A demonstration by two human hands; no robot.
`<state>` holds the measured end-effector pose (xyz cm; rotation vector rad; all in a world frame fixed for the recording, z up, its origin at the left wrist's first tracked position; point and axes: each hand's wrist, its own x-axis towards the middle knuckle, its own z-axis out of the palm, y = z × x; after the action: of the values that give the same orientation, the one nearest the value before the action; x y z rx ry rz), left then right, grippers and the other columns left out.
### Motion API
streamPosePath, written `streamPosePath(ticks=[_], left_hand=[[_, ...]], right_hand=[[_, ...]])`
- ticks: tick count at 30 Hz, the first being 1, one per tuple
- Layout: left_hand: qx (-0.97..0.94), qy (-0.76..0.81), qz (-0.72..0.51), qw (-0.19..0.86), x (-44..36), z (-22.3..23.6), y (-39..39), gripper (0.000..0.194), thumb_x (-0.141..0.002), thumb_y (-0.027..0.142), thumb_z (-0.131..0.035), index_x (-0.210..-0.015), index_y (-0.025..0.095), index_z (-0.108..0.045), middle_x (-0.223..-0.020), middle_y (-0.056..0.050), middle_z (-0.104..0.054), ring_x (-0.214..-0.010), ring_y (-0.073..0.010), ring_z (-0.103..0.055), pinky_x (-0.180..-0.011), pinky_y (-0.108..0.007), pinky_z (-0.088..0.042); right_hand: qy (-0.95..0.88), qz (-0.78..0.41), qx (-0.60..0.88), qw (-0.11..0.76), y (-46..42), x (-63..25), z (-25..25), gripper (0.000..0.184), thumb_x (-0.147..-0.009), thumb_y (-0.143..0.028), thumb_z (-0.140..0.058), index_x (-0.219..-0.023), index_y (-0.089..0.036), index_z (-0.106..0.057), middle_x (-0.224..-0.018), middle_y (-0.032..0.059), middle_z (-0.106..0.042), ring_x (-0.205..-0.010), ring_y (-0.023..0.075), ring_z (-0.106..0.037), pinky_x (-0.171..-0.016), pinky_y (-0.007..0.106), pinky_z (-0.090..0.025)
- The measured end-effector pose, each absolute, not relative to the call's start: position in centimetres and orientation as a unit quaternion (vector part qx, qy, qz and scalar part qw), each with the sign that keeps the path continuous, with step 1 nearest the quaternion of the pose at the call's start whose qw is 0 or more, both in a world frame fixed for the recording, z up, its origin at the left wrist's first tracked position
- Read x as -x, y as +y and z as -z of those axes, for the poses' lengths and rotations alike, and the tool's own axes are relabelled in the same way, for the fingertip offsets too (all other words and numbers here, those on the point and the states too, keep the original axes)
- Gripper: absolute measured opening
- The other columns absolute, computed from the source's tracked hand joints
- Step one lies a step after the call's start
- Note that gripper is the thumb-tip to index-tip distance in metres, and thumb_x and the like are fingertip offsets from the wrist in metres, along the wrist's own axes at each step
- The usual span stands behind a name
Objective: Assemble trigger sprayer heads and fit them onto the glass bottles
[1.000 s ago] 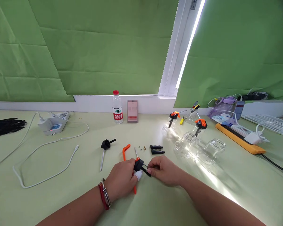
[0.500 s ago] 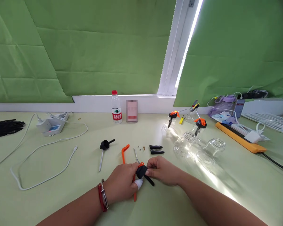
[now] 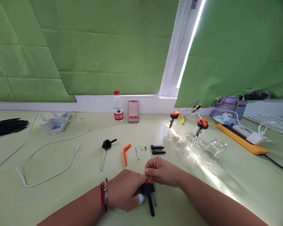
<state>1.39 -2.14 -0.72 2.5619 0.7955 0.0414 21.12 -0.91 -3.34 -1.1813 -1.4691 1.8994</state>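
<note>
My left hand (image 3: pixel 129 190), its thumb wrapped in white, grips a black bottle cap (image 3: pixel 147 188) with an orange part on top. A black stem and a thin metal tube point down from the cap towards me. A bit of orange shows below the left hand; most of that piece is hidden. My right hand (image 3: pixel 162 171) is closed in a pinch at the cap's upper side, and whatever its fingertips hold is too small to name. Just beyond the hands lie an orange lever (image 3: pixel 125 155), a metal pin (image 3: pixel 137 153) and several tiny parts (image 3: pixel 142 148).
Two black pieces with springs (image 3: pixel 158 152) lie right of the tiny parts. Another black cap with a metal tube (image 3: pixel 106 145) is on the left. Glass bottles (image 3: pixel 212 152) stand on the right; a water bottle (image 3: pixel 118 108) is at the back. A white cable (image 3: pixel 49 183) curls leftward.
The cap has turned so its stem points towards me, and it sits lower and further right. My right hand has shifted to its upper side. The view has swung slightly left.
</note>
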Motion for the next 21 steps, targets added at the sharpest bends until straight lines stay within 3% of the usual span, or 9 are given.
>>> streamPosePath(ticks=[3,6,9,11,15,17,21], left_hand=[[-0.905,0.3,-0.038,0.3,-1.2,0.7,-1.8,0.011,-0.065,0.019,-0.05,-0.075,0.021,-0.045,-0.064,0.004,-0.049,-0.054,-0.0114,-0.038,-0.051,-0.023,-0.029],[-0.803,0.301,-0.07,0.51,-1.0,0.7,-1.2,0.014,-0.069,0.021,-0.048,-0.082,0.02,-0.05,-0.067,0.003,-0.046,-0.056,-0.0109,-0.038,-0.052,-0.022,-0.032],[-0.659,0.314,-0.09,0.677,-0.9,0.9,-0.7,0.021,-0.069,0.022,-0.048,-0.089,0.018,-0.053,-0.068,0.002,-0.047,-0.056,-0.011,-0.04,-0.051,-0.023,-0.034],[-0.614,0.333,-0.106,0.708,-1.0,1.1,-0.5,0.022,-0.067,0.021,-0.049,-0.089,0.018,-0.054,-0.066,0.002,-0.047,-0.055,-0.0109,-0.04,-0.051,-0.023,-0.033],[-0.594,0.345,-0.132,0.715,-1.2,1.1,-0.6,0.025,-0.063,0.018,-0.052,-0.088,0.017,-0.056,-0.065,0.003,-0.049,-0.056,-0.0107,-0.04,-0.053,-0.023,-0.032],[-0.584,0.344,-0.137,0.723,-1.2,0.9,-0.7,0.029,-0.062,0.017,-0.052,-0.091,0.017,-0.058,-0.066,0.003,-0.05,-0.058,-0.0109,-0.042,-0.054,-0.023,-0.032],[-0.553,0.355,-0.136,0.741,-1.1,1.2,-0.5,0.03,-0.058,0.018,-0.054,-0.088,0.016,-0.06,-0.068,0.001,-0.055,-0.059,-0.0111,-0.047,-0.053,-0.022,-0.034]], right_hand=[[-0.554,-0.693,0.415,0.201,-0.9,-21.5,2.9,0.033,-0.075,-0.045,-0.067,-0.073,-0.014,-0.056,-0.048,-0.0079,-0.044,-0.039,0.0027,-0.028,-0.038,0.019,-0.018],[-0.538,-0.714,0.393,0.214,-0.9,-21.7,2.8,0.039,-0.077,-0.053,-0.061,-0.081,-0.014,-0.059,-0.047,-0.0074,-0.044,-0.038,0.0041,-0.032,-0.037,0.018,-0.022],[-0.525,-0.716,0.366,0.279,-1.0,-21.8,3.0,0.051,-0.075,-0.057,-0.062,-0.105,-0.016,-0.059,-0.067,-0.0012,-0.055,-0.05,0.0077,-0.049,-0.04,0.018,-0.032],[-0.524,-0.716,0.354,0.295,-1.1,-21.9,3.1,0.058,-0.068,-0.052,-0.071,-0.113,-0.018,-0.057,-0.077,0.0,-0.055,-0.058,0.0086,-0.052,-0.044,0.018,-0.036],[-0.54,-0.715,0.352,0.27,-1.1,-22.0,3.3,0.063,-0.061,-0.042,-0.08,-0.115,-0.018,-0.058,-0.063,-0.0059,-0.048,-0.052,0.006,-0.043,-0.049,0.018,-0.037],[-0.554,-0.712,0.341,0.265,-1.0,-22.0,3.4,0.064,-0.061,-0.043,-0.08,-0.116,-0.017,-0.059,-0.064,-0.0049,-0.05,-0.055,0.0074,-0.046,-0.054,0.021,-0.041],[-0.582,-0.692,0.331,0.269,-0.7,-22.0,3.5,0.05,-0.065,-0.036,-0.077,-0.109,-0.017,-0.064,-0.077,0.0007,-0.061,-0.068,0.0118,-0.055,-0.069,0.027,-0.045]])
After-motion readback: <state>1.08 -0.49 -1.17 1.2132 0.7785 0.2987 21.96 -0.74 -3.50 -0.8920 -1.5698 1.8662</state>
